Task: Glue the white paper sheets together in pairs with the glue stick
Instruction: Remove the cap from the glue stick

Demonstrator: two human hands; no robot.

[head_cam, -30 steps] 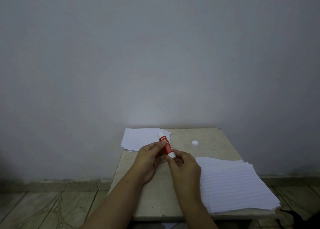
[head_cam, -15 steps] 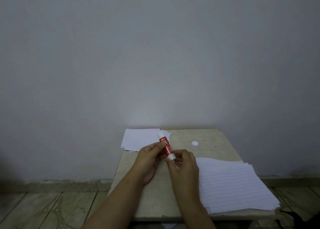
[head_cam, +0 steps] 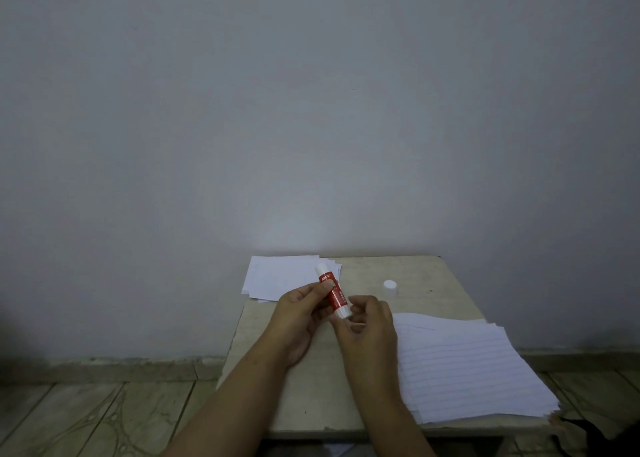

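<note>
- The step in hand looks like readying the glue stick: it is uncapped, its white cap standing alone on the desk to the right of the hands, and no sheet is laid out for gluing yet.
- The left hand has the red barrel in its grip, thumb and fingertips curled round the upper middle, so the stick slants from upper left to lower right just above the frame's centre-bottom area.
- The right hand is at the stick's lower white end, fingers curled towards it; it seems to pinch or twist the base, though whether the fingertips actually touch it I cannot tell.
- The stick's top end pokes up past the left grip, in front of the small pile of white sheets at the desk's far left corner.
- A larger fanned stack of lined sheets lies at the lower right, just beside the right wrist.
- Next, by my reckoning, enough glue must be wound out, then one hand must free itself to draw a sheet onto the bare desk in the middle.
- The glue end should stay clear of the piles until then.
</note>
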